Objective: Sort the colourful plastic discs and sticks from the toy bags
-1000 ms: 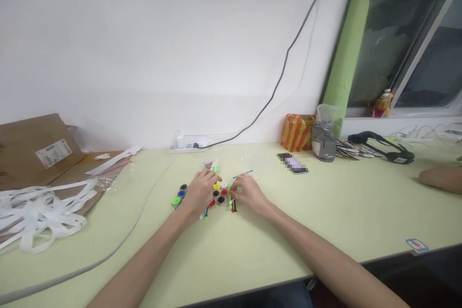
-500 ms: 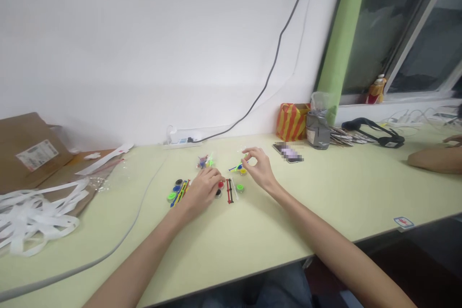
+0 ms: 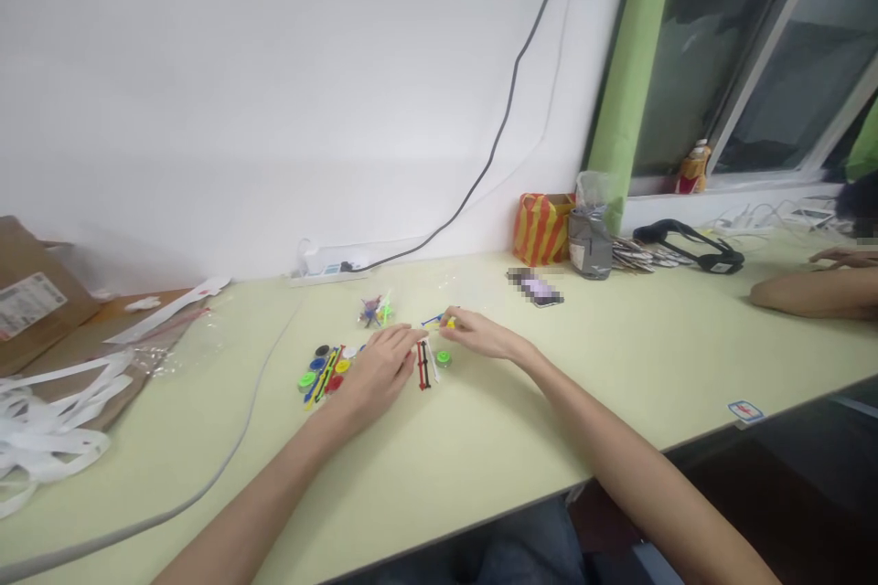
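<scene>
My left hand (image 3: 392, 358) lies low over the table, fingers stretched flat, fingertips beside a red arrow (image 3: 421, 366) and a black arrow (image 3: 425, 364). What lies under the palm is hidden. My right hand (image 3: 476, 333) has thumb and forefinger drawn together at a yellow disc (image 3: 451, 324); anything in the pinch is too small to make out. A blue arrow (image 3: 431, 322) lies just beyond those fingertips. Between the hands are a white arrow (image 3: 433, 363) and a green disc (image 3: 444, 358). Left of my left hand, coloured discs (image 3: 316, 365) surround several arrows (image 3: 324, 377).
A bag of small coloured pieces (image 3: 374, 311) lies behind the hands. Farther right are a phone (image 3: 536, 287), a striped bag (image 3: 541, 230) and a black headset (image 3: 692, 245). White strips (image 3: 61, 420), a cardboard box (image 3: 41, 292) and a grey cable (image 3: 226, 466) occupy the left. Another person's arm (image 3: 816, 292) rests at right.
My right hand has come down and left from above the table to the yellow disc. My left hand's fingertips now sit by the red arrow's upper end. The view has shifted slightly right.
</scene>
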Motion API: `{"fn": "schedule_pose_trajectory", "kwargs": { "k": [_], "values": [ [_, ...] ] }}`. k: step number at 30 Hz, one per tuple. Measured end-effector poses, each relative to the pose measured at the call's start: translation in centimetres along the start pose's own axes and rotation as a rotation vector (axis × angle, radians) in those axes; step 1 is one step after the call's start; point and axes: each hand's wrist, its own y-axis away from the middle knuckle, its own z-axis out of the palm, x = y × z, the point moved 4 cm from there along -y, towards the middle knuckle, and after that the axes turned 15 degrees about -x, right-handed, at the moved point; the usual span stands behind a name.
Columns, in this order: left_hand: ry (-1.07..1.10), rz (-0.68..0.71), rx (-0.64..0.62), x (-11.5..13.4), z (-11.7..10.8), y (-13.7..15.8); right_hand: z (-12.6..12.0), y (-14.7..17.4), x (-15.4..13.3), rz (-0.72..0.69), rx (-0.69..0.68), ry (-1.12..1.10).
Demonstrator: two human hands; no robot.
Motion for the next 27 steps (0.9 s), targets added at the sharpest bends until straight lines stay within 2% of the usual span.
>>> {"fn": "schedule_pose_trajectory", "kwargs": {
  "k": [1,3,5,7,11,14,20,24,27],
  "values": [
    [-0.008,-0.030,0.017,-0.4,-0.4,0.1,0.3,0.0,-0.4,-0.031,-0.091,0.006],
    [-0.018,-0.073,0.031,-0.9,-0.8,0.2,0.6,0.1,-0.9,-0.050,-0.175,0.050],
    [-0.011,-0.085,0.033,-1.1,-0.9,0.2,0.4,-0.1,-0.8,-0.020,-0.157,0.092],
    [0.023,-0.090,0.044,-1.1,-0.7,0.1,0.0,-0.2,-0.5,0.015,-0.073,0.072],
    [0.189,-0.128,0.102,-0.5,-0.1,0.1,-0.1,-0.3,-1.0,-0.005,0.111,-0.253],
    [0.329,-0.176,0.116,0.1,0.0,0.1,1.3,-0.5,-2.2,-0.040,0.158,-0.525],
    [0.509,-0.185,0.205,0.2,-0.5,0.4,3.9,-0.6,-3.0,-0.047,0.042,-0.791],
    [0.520,-0.208,0.300,-0.7,-0.6,0.5,3.1,-0.2,-3.0,-0.111,-0.044,-0.904],
    [0.524,-0.256,0.346,-1.3,-0.6,0.6,2.3,0.1,-3.2,-0.128,-0.055,-0.926]
  ]
}}
